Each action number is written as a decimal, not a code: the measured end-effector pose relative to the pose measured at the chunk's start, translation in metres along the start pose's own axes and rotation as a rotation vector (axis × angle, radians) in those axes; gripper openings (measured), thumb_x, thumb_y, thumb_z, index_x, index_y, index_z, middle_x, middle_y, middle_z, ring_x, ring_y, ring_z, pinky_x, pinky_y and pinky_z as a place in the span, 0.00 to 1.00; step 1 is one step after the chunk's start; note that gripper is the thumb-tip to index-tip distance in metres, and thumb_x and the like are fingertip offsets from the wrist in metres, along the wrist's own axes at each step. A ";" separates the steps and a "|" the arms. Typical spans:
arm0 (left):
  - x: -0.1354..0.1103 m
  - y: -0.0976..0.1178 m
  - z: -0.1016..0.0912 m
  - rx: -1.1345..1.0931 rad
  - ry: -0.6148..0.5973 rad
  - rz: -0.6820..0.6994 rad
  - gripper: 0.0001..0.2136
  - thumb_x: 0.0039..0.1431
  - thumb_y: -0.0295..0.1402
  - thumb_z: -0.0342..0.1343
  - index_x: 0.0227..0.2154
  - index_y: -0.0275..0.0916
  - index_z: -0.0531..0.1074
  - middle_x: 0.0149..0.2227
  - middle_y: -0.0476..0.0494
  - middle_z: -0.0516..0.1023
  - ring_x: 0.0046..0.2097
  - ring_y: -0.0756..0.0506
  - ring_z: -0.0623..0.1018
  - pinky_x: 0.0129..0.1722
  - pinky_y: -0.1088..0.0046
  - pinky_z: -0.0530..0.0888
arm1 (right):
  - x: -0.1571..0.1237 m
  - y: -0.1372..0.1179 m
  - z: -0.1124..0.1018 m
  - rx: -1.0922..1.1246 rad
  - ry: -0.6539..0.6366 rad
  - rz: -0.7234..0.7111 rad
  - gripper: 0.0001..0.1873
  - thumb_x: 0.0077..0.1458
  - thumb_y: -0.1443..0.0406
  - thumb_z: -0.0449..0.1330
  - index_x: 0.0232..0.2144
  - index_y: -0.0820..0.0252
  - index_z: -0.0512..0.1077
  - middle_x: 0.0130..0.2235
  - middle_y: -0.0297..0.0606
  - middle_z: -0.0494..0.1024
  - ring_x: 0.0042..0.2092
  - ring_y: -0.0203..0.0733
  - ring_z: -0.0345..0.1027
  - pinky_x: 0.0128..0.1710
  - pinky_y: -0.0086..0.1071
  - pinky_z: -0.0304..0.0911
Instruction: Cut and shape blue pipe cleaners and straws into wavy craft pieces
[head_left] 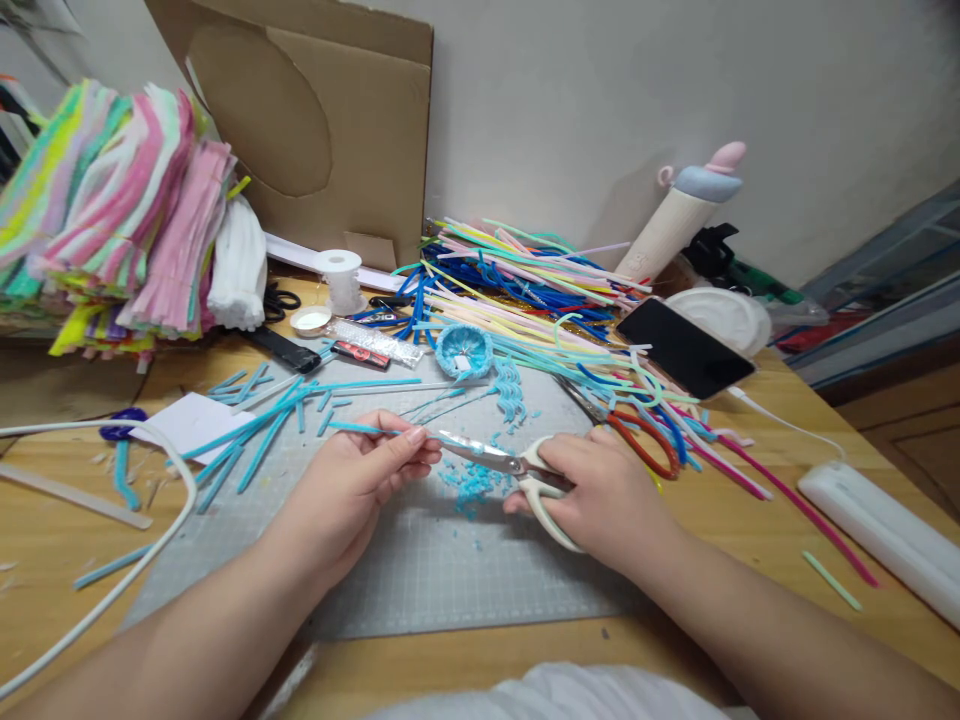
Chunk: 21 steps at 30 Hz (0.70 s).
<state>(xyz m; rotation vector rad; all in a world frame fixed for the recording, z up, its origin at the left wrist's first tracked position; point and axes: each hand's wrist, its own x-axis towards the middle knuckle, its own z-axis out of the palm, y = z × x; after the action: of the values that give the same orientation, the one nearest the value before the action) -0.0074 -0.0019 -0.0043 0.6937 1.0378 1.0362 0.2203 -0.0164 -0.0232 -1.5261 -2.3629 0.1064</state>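
Note:
My left hand [375, 470] pinches a light-blue pipe cleaner [352, 427] between thumb and fingers, its free length pointing left. In my right hand [600, 490] is a pair of scissors [536, 480] with off-white handles, fingers through the loops. The blades point left and their tips reach the pipe cleaner's end by my left fingertips. Blue fluff trimmings [469, 487] lie on the grey cutting mat [420, 580] beneath the blades. Just beyond are a round blue pipe-cleaner piece [463, 352] and a wavy blue strip [509, 390].
Cut blue pipe cleaners [255, 430] lie left on the mat. Loose coloured pipe cleaners [525, 290] heap at the back, beside orange-handled scissors [645, 440] and a phone [684, 345]. Bundles [135, 210] stand back left. A white cable [176, 500] loops at left; a power strip [885, 535] lies right.

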 end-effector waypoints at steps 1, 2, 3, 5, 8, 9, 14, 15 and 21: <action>0.001 0.000 0.000 -0.019 -0.008 -0.015 0.06 0.49 0.28 0.61 0.25 0.35 0.68 0.26 0.46 0.78 0.31 0.51 0.76 0.33 0.78 0.71 | 0.000 0.000 0.000 -0.002 -0.001 0.001 0.14 0.48 0.56 0.60 0.21 0.58 0.67 0.23 0.32 0.72 0.27 0.36 0.57 0.31 0.31 0.44; 0.001 -0.001 -0.001 -0.035 -0.016 -0.029 0.06 0.49 0.28 0.61 0.25 0.35 0.68 0.27 0.46 0.78 0.31 0.51 0.76 0.33 0.78 0.72 | 0.000 0.000 0.000 -0.005 -0.005 -0.001 0.14 0.48 0.56 0.60 0.21 0.58 0.67 0.24 0.32 0.72 0.27 0.36 0.57 0.31 0.31 0.44; 0.002 -0.001 -0.002 -0.049 -0.025 -0.042 0.06 0.50 0.28 0.61 0.25 0.35 0.68 0.27 0.46 0.78 0.31 0.51 0.76 0.34 0.77 0.72 | 0.001 0.000 -0.001 -0.008 -0.008 -0.001 0.13 0.48 0.56 0.59 0.22 0.59 0.67 0.25 0.33 0.72 0.27 0.36 0.58 0.31 0.32 0.44; 0.002 -0.001 -0.002 -0.068 -0.042 -0.059 0.06 0.49 0.28 0.61 0.25 0.35 0.68 0.27 0.45 0.78 0.32 0.51 0.76 0.34 0.77 0.72 | 0.002 0.000 -0.001 -0.012 -0.012 0.000 0.13 0.48 0.56 0.59 0.22 0.59 0.66 0.25 0.33 0.72 0.27 0.37 0.59 0.31 0.32 0.44; 0.001 -0.002 -0.003 -0.076 -0.066 -0.083 0.05 0.50 0.28 0.61 0.25 0.35 0.69 0.27 0.45 0.78 0.32 0.51 0.76 0.34 0.78 0.72 | 0.003 0.000 -0.002 -0.009 -0.012 0.005 0.13 0.48 0.55 0.60 0.22 0.59 0.66 0.25 0.33 0.72 0.28 0.37 0.60 0.32 0.32 0.44; 0.001 -0.002 -0.003 -0.078 -0.071 -0.092 0.05 0.50 0.28 0.61 0.25 0.35 0.69 0.27 0.45 0.78 0.32 0.51 0.76 0.34 0.78 0.72 | 0.003 0.000 -0.002 -0.006 -0.014 0.004 0.13 0.48 0.56 0.60 0.22 0.59 0.67 0.25 0.33 0.72 0.28 0.37 0.60 0.32 0.32 0.44; 0.000 -0.002 -0.002 -0.092 -0.092 -0.104 0.05 0.50 0.28 0.60 0.24 0.35 0.69 0.27 0.46 0.77 0.31 0.51 0.76 0.34 0.79 0.72 | 0.003 0.000 -0.002 -0.005 -0.009 -0.004 0.14 0.48 0.55 0.59 0.22 0.59 0.68 0.25 0.33 0.72 0.27 0.36 0.59 0.31 0.32 0.44; 0.000 -0.002 -0.001 -0.093 -0.093 -0.105 0.05 0.50 0.28 0.60 0.24 0.35 0.69 0.27 0.46 0.77 0.31 0.51 0.76 0.34 0.79 0.72 | 0.003 0.000 -0.002 -0.004 -0.012 -0.006 0.14 0.49 0.55 0.59 0.22 0.59 0.68 0.25 0.33 0.72 0.27 0.36 0.59 0.31 0.32 0.44; 0.000 0.000 0.000 -0.093 -0.072 -0.118 0.05 0.51 0.27 0.59 0.24 0.35 0.68 0.26 0.46 0.77 0.31 0.52 0.76 0.34 0.79 0.72 | 0.002 0.000 -0.003 -0.008 -0.024 -0.002 0.16 0.49 0.53 0.59 0.21 0.59 0.68 0.24 0.33 0.73 0.26 0.36 0.58 0.31 0.32 0.44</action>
<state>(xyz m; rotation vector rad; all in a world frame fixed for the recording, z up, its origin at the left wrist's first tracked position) -0.0076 -0.0017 -0.0045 0.5834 0.9509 0.9443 0.2201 -0.0152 -0.0203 -1.5349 -2.3862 0.1153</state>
